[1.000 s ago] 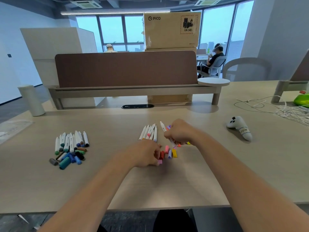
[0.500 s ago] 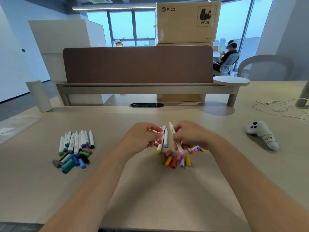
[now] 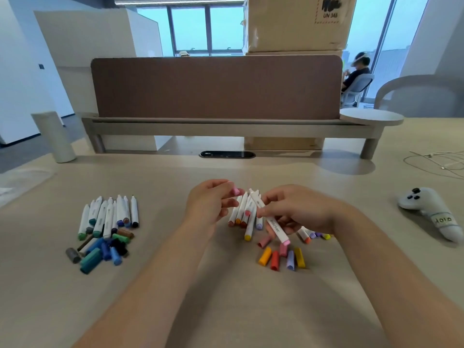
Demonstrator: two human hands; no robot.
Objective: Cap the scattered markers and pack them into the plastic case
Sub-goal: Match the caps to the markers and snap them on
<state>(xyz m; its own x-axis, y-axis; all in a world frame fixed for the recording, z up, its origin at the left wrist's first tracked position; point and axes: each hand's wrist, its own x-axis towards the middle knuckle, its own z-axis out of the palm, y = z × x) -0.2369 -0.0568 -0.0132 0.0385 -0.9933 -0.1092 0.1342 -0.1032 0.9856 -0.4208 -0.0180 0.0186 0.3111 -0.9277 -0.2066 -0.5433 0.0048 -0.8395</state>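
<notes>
One pink cap (image 3: 236, 191) pinched in left hand (image 3: 209, 204); right hand (image 3: 298, 209) grips pen (image 3: 273, 228) printed "marker".

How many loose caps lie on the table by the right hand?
6: orange cap, red cap, pink cap, lavender cap, yellow cap in a row; dusty-pink cap just behind. Others may be hidden.

We sit in an open-plan office: a long beige wooden desk (image 3: 155, 179) with a brown fabric divider screen (image 3: 216, 89), tall glass windows (image 3: 190, 28) and a grey swivel chair (image 3: 359, 87).
</notes>
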